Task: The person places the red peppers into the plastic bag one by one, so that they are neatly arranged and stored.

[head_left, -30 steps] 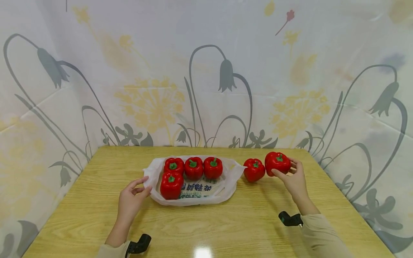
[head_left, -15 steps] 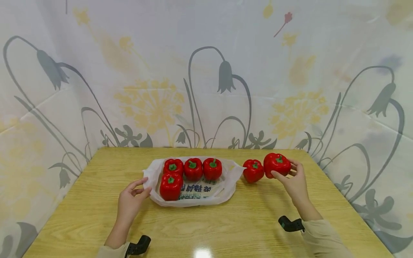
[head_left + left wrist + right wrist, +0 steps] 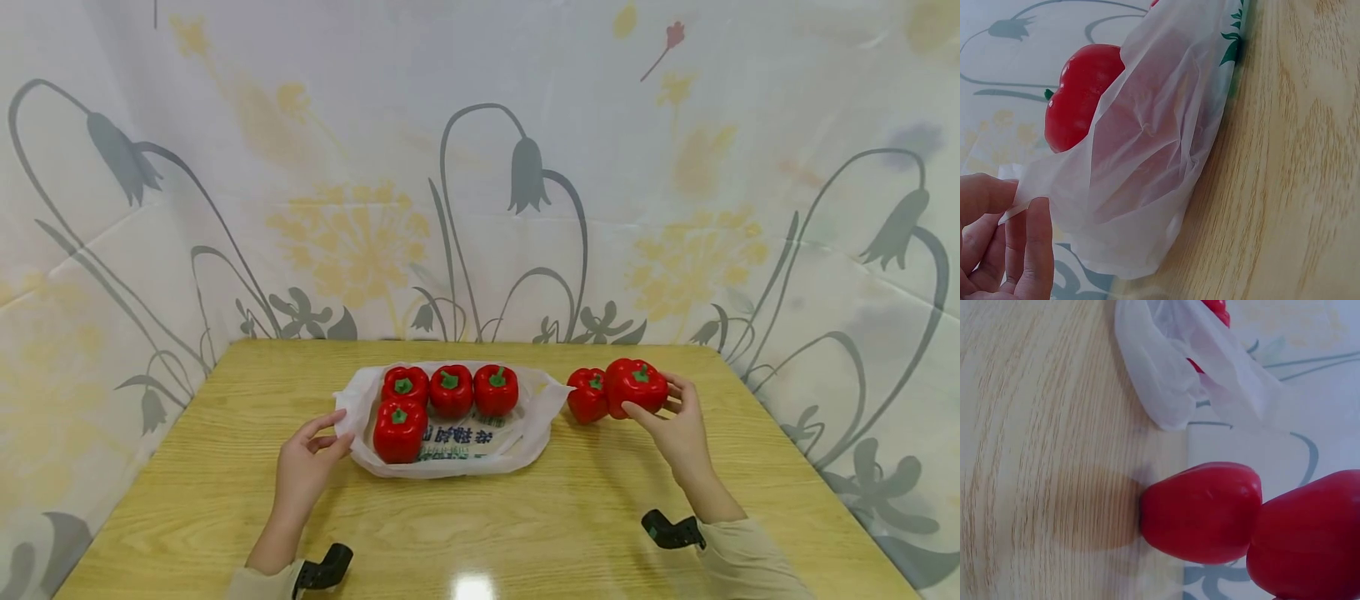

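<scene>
My left hand [image 3: 303,462] pinches the left edge of a white plastic bag [image 3: 536,425] between thumb and fingers, as the left wrist view also shows. Spread wide, the bag holds several red bell peppers with green stems; the nearest bell pepper [image 3: 399,431] sits at its left side. To the bag's right, my right hand [image 3: 678,425] grips another red bell pepper [image 3: 636,388], raised above the table. In the right wrist view this held pepper [image 3: 1310,540] meets the upper part of a bell pepper [image 3: 1200,512] that stands on the table. My right fingers are mostly out of that view.
The bag's right corner [image 3: 557,393] sticks out close to the standing pepper. Behind the wooden table [image 3: 480,533] hangs a flower-printed cloth [image 3: 480,250]. Black camera mounts [image 3: 326,568] are worn at both wrists.
My right hand has shifted slightly left and a little lower with its pepper, which now overlaps the standing pepper in the head view. The left hand and the bag stay put.
</scene>
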The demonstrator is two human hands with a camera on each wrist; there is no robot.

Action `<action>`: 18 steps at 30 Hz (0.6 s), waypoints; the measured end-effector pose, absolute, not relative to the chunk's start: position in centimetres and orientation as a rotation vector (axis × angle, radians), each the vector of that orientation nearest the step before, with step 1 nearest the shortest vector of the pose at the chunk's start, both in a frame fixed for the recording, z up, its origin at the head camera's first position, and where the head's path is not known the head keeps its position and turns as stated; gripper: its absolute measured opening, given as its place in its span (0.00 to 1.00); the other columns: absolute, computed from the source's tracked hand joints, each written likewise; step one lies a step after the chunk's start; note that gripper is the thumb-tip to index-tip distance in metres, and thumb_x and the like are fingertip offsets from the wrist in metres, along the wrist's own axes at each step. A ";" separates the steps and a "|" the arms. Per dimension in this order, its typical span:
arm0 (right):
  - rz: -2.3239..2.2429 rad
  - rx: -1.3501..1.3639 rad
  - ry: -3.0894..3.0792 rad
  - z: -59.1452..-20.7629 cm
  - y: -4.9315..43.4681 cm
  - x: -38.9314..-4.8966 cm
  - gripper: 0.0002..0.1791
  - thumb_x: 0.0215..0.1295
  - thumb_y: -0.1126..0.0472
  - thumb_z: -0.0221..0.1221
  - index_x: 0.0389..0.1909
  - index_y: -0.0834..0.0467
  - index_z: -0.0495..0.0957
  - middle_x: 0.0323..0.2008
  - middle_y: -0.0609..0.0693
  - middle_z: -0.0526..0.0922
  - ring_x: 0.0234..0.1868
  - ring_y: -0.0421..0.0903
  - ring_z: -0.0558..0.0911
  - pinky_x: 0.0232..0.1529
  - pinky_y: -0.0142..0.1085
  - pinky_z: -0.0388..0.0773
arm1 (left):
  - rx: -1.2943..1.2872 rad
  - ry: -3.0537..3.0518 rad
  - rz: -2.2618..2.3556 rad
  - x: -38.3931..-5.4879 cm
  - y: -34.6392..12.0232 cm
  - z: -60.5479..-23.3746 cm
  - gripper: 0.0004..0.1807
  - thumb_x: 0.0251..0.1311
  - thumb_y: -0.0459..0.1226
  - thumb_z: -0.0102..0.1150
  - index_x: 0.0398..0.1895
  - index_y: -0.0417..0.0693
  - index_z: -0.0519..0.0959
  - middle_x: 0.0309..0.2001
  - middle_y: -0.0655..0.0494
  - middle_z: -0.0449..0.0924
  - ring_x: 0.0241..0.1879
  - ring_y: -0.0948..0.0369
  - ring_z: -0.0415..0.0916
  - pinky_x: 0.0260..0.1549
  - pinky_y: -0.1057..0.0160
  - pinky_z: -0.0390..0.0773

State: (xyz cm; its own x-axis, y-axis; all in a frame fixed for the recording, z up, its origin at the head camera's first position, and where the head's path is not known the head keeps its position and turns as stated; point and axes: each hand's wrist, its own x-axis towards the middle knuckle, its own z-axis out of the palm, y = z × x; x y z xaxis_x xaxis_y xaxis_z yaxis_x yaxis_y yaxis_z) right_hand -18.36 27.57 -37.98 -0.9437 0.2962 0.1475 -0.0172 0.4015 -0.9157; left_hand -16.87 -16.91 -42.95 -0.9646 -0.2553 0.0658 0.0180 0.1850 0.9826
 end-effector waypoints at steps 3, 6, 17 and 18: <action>1.568 -0.237 -2.374 -37.9 27.3 -18.2 0.41 0.58 0.56 0.64 0.66 0.61 0.52 0.60 0.59 0.59 0.54 0.51 0.63 0.37 0.20 0.70 | 0.228 -2.245 -1.864 -16.9 -16.9 -43.0 0.21 0.56 0.30 0.62 0.55 0.37 0.75 0.56 0.47 0.71 0.33 0.72 0.74 0.31 0.73 0.77; 1.577 -0.230 -2.371 -37.8 27.1 -18.0 0.41 0.58 0.56 0.64 0.66 0.62 0.52 0.60 0.59 0.60 0.53 0.52 0.63 0.37 0.20 0.70 | 0.226 -2.243 -1.860 -16.9 -16.9 -43.0 0.20 0.56 0.29 0.62 0.54 0.37 0.76 0.55 0.48 0.71 0.33 0.72 0.74 0.31 0.72 0.78; 1.632 -0.179 -2.355 -37.9 25.8 -17.8 0.40 0.58 0.58 0.64 0.66 0.60 0.53 0.60 0.57 0.60 0.54 0.51 0.63 0.39 0.20 0.70 | 0.233 -2.247 -1.865 -16.8 -16.9 -42.8 0.21 0.56 0.30 0.62 0.54 0.37 0.75 0.56 0.47 0.71 0.33 0.72 0.74 0.32 0.70 0.78; 1.640 -0.175 -2.353 -37.9 25.6 -17.8 0.40 0.58 0.58 0.64 0.66 0.60 0.53 0.60 0.57 0.60 0.54 0.51 0.63 0.40 0.20 0.70 | 0.235 -2.249 -1.868 -16.8 -16.9 -42.8 0.21 0.56 0.31 0.62 0.54 0.37 0.75 0.56 0.47 0.71 0.33 0.73 0.74 0.32 0.71 0.78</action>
State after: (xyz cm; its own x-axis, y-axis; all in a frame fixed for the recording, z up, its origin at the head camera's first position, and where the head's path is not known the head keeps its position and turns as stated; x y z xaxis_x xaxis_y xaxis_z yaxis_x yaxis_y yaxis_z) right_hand -17.75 25.60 -37.91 -0.9569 0.2493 0.1491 -0.0536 0.3531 -0.9341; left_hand -16.77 -16.87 -42.77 -0.9655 -0.2537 0.0581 0.0106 0.1849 0.9827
